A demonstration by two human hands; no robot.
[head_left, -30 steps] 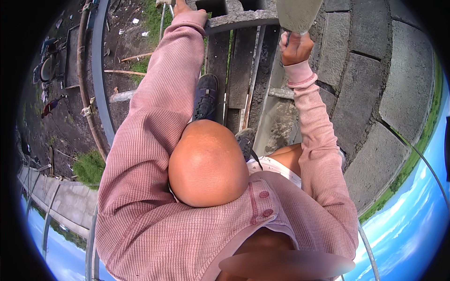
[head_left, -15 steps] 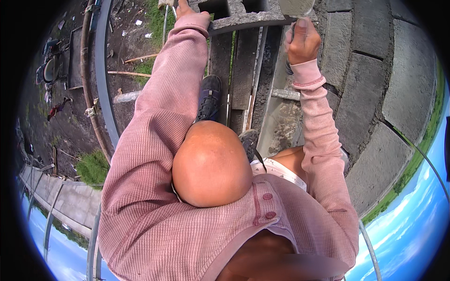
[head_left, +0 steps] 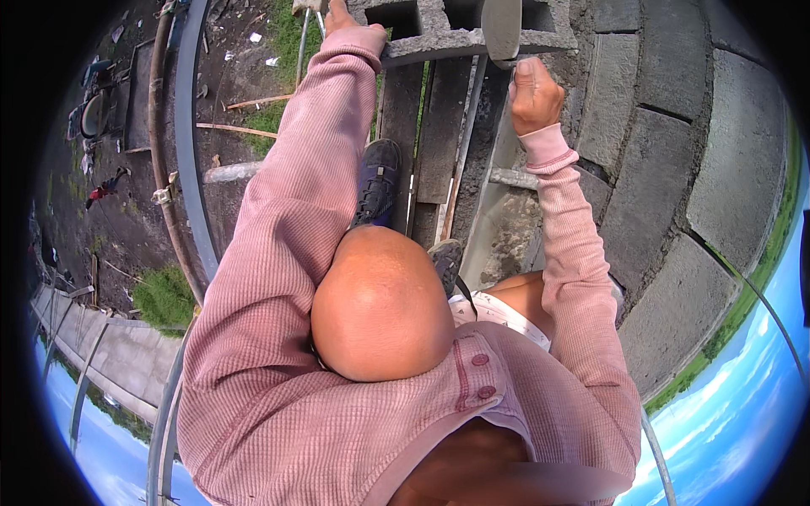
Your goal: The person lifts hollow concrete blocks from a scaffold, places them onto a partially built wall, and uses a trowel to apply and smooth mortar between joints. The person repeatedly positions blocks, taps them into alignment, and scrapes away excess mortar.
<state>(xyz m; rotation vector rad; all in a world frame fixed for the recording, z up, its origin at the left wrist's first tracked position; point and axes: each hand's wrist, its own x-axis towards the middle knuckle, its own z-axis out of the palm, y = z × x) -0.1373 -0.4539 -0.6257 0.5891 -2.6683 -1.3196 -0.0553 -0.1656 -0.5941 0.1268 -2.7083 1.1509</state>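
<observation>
A grey hollow concrete block (head_left: 472, 42) lies across the top of the view, its open cells facing up. My left hand (head_left: 348, 27) grips the block's left end, thumb against its near side; some fingers are cut off by the picture's edge. In my right hand (head_left: 537, 94), closed around its handle, is a trowel (head_left: 501, 30). The trowel's blade stands over the block's near edge, tilted so that it looks narrow. Whether the blade touches the block I cannot tell. Most of the handle is hidden in my fist.
Block masonry with mortar joints (head_left: 650, 160) runs along my right. Under my shoe (head_left: 378, 181) are wooden planks (head_left: 440, 126). A metal rail (head_left: 192, 126) and a wooden pole (head_left: 157, 126) border the left, above littered ground far below. My bent knee (head_left: 381, 304) rises between my arms.
The trowel has swung left and its blade has turned from broad to narrow. My right hand has moved slightly left and nearer. My left hand stays at the block's end.
</observation>
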